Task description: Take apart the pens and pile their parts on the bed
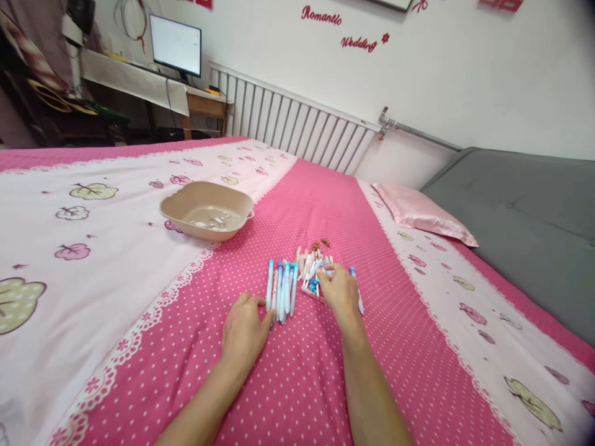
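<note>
A row of several blue and white pens [281,288] lies on the pink dotted bedsheet [297,384]. Just right of it is a loose heap of pens and pen parts [312,265]. My left hand [244,331] rests knuckles-up on the sheet, fingers curled, its thumb touching the lower end of the row. My right hand [341,292] reaches into the heap with fingertips pinched on a pen part that I cannot make out. One more blue pen [357,291] lies half hidden under the right hand.
A beige plastic basin [207,210] holding a few small pieces sits on the sheet at the left rear. A pink pillow [421,214] lies at the right, beside a grey mattress [525,223]. A white radiator [297,121] and a desk with a monitor [175,46] stand behind.
</note>
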Action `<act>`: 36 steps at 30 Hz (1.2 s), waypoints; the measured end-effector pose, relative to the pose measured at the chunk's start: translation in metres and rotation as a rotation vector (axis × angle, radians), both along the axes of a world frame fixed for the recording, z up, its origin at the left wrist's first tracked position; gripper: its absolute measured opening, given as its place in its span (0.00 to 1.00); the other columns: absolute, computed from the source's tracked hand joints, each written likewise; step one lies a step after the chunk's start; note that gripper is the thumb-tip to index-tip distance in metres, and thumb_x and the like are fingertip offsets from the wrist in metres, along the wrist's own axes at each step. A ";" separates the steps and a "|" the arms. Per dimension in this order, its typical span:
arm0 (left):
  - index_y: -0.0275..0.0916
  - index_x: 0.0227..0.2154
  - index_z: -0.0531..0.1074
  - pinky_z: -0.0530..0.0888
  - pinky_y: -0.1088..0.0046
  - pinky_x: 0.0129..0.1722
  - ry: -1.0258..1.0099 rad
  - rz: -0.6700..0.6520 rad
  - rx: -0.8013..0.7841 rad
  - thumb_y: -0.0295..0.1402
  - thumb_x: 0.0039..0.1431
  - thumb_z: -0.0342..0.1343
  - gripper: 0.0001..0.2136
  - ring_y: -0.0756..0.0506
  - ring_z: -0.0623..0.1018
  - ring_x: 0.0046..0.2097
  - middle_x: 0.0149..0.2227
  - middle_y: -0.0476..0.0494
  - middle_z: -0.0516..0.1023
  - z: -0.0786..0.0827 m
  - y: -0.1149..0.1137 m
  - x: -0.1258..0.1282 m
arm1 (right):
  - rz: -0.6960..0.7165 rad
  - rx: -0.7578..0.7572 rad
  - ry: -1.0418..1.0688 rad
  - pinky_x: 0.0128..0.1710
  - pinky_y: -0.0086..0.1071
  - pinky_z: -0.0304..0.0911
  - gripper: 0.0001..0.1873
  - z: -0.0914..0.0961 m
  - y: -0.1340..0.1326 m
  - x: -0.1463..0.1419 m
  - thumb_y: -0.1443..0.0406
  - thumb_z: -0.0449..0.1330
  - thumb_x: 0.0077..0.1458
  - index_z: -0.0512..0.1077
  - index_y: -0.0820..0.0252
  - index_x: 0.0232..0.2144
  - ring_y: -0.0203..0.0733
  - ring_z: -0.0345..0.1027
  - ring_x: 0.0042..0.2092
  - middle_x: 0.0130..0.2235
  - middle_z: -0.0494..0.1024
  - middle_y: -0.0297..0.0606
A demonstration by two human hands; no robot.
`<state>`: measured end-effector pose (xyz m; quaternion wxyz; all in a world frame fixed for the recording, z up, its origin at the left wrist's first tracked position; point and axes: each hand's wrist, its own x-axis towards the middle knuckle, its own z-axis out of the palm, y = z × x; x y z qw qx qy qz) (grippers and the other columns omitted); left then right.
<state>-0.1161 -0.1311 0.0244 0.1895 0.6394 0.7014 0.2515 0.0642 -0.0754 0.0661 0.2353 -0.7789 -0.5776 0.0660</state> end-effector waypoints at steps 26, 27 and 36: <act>0.37 0.35 0.72 0.66 0.69 0.36 -0.004 -0.006 0.009 0.34 0.54 0.47 0.11 0.43 0.73 0.37 0.35 0.41 0.73 0.002 0.000 0.000 | 0.319 -0.121 0.090 0.28 0.27 0.55 0.12 -0.014 -0.010 -0.026 0.58 0.54 0.50 0.71 0.60 0.28 0.39 0.69 0.28 0.26 0.76 0.38; 0.37 0.35 0.72 0.66 0.69 0.36 -0.003 -0.007 0.009 0.34 0.54 0.47 0.11 0.43 0.73 0.37 0.35 0.41 0.73 0.003 0.000 0.000 | 0.323 -0.124 0.093 0.29 0.28 0.55 0.12 -0.014 -0.012 -0.029 0.57 0.54 0.50 0.71 0.59 0.28 0.39 0.69 0.28 0.26 0.76 0.38; 0.38 0.34 0.71 0.66 0.69 0.37 -0.023 -0.012 0.039 0.33 0.53 0.48 0.09 0.43 0.73 0.38 0.36 0.42 0.73 0.000 0.000 -0.001 | 0.345 -0.144 0.063 0.29 0.28 0.53 0.11 -0.015 -0.015 -0.036 0.58 0.55 0.50 0.67 0.59 0.21 0.39 0.68 0.30 0.25 0.74 0.37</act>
